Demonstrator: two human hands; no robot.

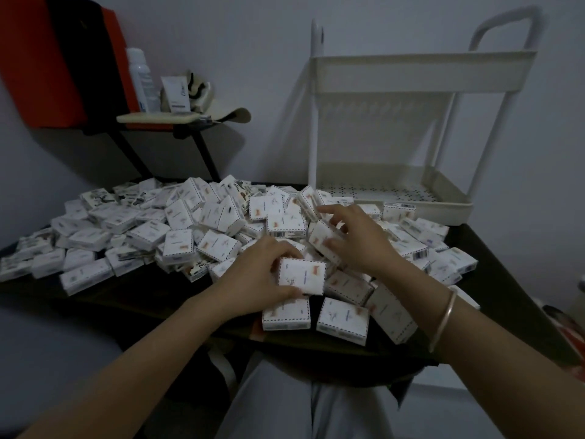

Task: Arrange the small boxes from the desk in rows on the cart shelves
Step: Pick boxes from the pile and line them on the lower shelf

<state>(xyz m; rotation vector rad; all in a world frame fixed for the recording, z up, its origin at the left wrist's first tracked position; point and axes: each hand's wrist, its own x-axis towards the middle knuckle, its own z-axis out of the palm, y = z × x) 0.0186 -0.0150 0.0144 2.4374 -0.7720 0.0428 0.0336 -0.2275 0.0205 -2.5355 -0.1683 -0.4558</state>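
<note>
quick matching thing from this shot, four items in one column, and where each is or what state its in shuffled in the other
1 left hand
2 right hand
3 cart's bottom shelf
4 white bottle

a nothing on it
b standing on the red chair, back left
c fingers curled over a tilted box
d grips a face-up box

Pairs: 1-d, 2-c, 3-a, 4-b

The small boxes look like matt white printed card. The cart is smooth cream with perforated shelves (metal or plastic, I cannot tell). The desk is dark and matt; my bangle gleams like metal.
</note>
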